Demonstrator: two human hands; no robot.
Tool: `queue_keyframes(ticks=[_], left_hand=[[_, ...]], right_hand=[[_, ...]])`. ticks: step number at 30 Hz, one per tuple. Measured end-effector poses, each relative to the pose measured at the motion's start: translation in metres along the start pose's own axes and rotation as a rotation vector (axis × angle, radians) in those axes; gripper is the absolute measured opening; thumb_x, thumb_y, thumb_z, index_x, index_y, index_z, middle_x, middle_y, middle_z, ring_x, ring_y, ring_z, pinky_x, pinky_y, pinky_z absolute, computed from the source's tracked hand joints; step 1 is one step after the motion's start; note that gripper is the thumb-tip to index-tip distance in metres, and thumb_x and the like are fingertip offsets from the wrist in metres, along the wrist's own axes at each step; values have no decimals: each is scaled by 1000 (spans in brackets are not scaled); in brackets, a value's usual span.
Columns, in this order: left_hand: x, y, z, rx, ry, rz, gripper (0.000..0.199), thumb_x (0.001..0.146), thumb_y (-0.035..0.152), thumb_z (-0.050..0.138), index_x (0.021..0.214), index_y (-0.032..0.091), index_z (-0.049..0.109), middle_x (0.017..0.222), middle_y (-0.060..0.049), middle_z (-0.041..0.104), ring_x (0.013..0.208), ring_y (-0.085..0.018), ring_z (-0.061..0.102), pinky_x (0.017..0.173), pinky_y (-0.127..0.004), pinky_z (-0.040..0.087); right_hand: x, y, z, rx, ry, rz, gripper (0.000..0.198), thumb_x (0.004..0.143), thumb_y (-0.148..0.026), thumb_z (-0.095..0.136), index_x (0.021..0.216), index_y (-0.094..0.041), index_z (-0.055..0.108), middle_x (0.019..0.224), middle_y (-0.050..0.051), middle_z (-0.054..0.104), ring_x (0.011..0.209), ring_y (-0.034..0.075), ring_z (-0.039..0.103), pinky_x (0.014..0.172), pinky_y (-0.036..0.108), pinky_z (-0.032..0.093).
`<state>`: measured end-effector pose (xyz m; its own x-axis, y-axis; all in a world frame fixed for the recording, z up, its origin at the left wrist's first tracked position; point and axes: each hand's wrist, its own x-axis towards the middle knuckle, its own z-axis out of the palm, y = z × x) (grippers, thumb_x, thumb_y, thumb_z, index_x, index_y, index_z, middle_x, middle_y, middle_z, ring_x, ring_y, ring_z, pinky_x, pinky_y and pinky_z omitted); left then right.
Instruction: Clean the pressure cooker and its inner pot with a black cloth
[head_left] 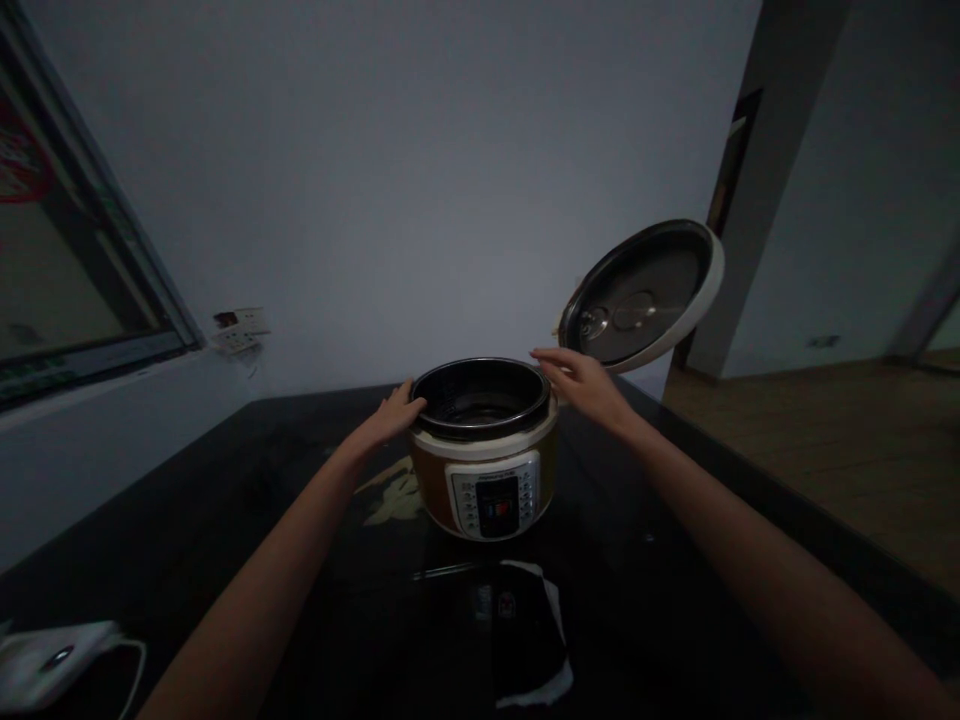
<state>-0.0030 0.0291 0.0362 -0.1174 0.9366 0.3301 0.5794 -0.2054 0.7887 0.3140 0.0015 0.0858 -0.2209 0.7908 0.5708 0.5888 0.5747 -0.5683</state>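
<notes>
- Head view looks down on a rice cooker (484, 450) standing upright near the middle of a dark glossy table (225, 500).
- Its control panel (495, 497) faces the person; the body is round, with its axis vertical.
- The lid (645, 292) is swung up and back to the right rear, its dark inner face turned towards the camera.
- An inner pot rim (480, 397) shows black inside the open top.
- The left hand (394, 415) rests on the cooker's left upper edge, fingers loosely curled against the rim; whether it grips cannot be told.
- The right hand (581, 382) is spread open, fingers extended, just above the right rim below the lid; contact cannot be judged.
- Writing on the panel is too small and dim to read.
- A dark packet with a white edge (525, 630) lies on the table in front of the cooker.
- A white object (52, 665) sits at the table's near left corner.
- A window (67, 250) fills the left wall, with wall sockets (240, 330) beside it.
</notes>
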Motion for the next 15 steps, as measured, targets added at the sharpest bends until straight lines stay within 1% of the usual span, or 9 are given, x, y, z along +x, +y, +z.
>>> queue_keyframes(ticks=[1, 2, 4, 7, 9, 10, 12, 13, 15], left_hand=[[-2, 2, -2, -16, 2, -24, 62, 75, 39, 59, 131, 14, 57, 142, -19, 53, 137, -36, 43, 110, -47, 35], [-3, 4, -4, -34, 7, -42, 62, 77, 42, 57, 132, 15, 56, 143, -18, 53, 136, -34, 45, 110, -45, 36], [-8, 6, -10, -73, 31, -57, 60, 82, 48, 53, 132, 16, 56, 142, -16, 54, 135, -31, 47, 110, -42, 37], [-15, 4, -14, -150, 121, -47, 54, 87, 49, 46, 130, 18, 58, 144, -12, 53, 137, -27, 44, 113, -40, 34], [-19, 0, -11, -324, 224, -44, 50, 88, 45, 47, 127, 18, 60, 146, -12, 51, 140, -25, 41, 115, -38, 30], [-21, -1, -8, -441, 275, -51, 47, 88, 43, 49, 125, 18, 61, 147, -11, 50, 140, -24, 40, 116, -37, 29], [-25, -3, 0, -660, 352, -76, 41, 86, 39, 54, 121, 18, 63, 147, -11, 49, 141, -22, 39, 117, -35, 27], [-27, -3, 3, -730, 370, -91, 39, 86, 36, 56, 120, 19, 64, 148, -10, 49, 141, -22, 39, 116, -34, 27], [-30, -2, 9, -816, 388, -123, 37, 85, 34, 58, 119, 19, 64, 146, -10, 51, 138, -22, 42, 114, -33, 32]], right_hand=[[-9, -8, -14, 43, 43, -53, 30, 95, -24, 45, 115, -21, 67, 120, 7, 69, 110, 17, 64, 94, 33, 52], [-18, -16, -29, 148, 162, -153, 27, 95, -28, 47, 109, -21, 69, 111, 7, 71, 97, 17, 68, 82, 32, 56], [-30, -24, -64, 213, 399, -306, 23, 95, -31, 50, 99, -24, 72, 92, 3, 73, 76, 14, 67, 63, 28, 53], [-26, -7, -118, 308, 942, -471, 20, 91, -25, 53, 91, -25, 73, 78, 1, 69, 64, 11, 63, 48, 25, 39], [-11, 22, -147, 319, 1221, -444, 23, 85, -19, 50, 91, -27, 70, 73, 0, 66, 63, 10, 62, 47, 24, 33], [-1, 39, -156, 279, 1286, -313, 27, 83, -18, 47, 97, -28, 68, 81, 2, 69, 67, 10, 63, 49, 24, 34], [18, 73, -163, 121, 1175, 135, 42, 89, -20, 34, 124, -29, 55, 116, 11, 67, 86, 11, 65, 58, 27, 41], [26, 86, -161, -5, 985, 340, 49, 93, -21, 24, 137, -28, 44, 130, 17, 60, 94, 11, 64, 61, 28, 43], [39, 105, -147, -118, 793, 432, 52, 96, -23, 15, 137, -21, 48, 123, 24, 62, 89, 15, 65, 60, 30, 45]])
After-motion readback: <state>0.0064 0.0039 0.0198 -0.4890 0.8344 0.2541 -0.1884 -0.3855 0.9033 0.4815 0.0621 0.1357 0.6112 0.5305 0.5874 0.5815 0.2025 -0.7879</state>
